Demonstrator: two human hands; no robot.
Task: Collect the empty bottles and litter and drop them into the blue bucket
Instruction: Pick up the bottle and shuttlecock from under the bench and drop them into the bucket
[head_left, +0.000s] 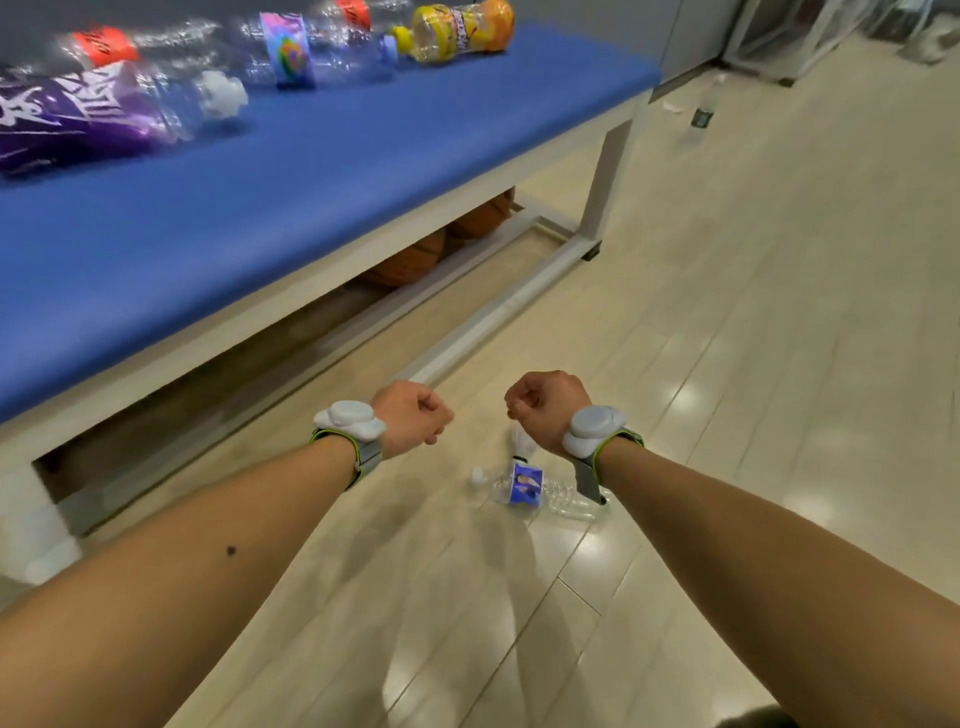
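Clear empty bottle (540, 491) lies on floor (727, 338) — left hand (410, 415), right hand (545, 405) fingers (519, 402) curled, empty.

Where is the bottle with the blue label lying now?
In the head view the bottle lies on the floor, lower centre, just below the right hand and beside a white shuttlecock.

1. We count five crumpled clear plastic bottles on the blue padded bench (363, 171), ten to twelve o'clock: purple-labelled bottle (78, 119), red-labelled bottle (104, 47), second red-labelled bottle (353, 13), pink-labelled bottle (287, 49), yellow-orange bottle (457, 31).
2. Two clear bottles on the floor: blue-labelled bottle (527, 484) at six o'clock, green-labelled bottle (701, 117) at one o'clock.
3. Two orange basketballs at twelve o'clock: nearer basketball (410, 262), farther basketball (483, 215).
4. One white feathered shuttlecock (522, 441), six o'clock.
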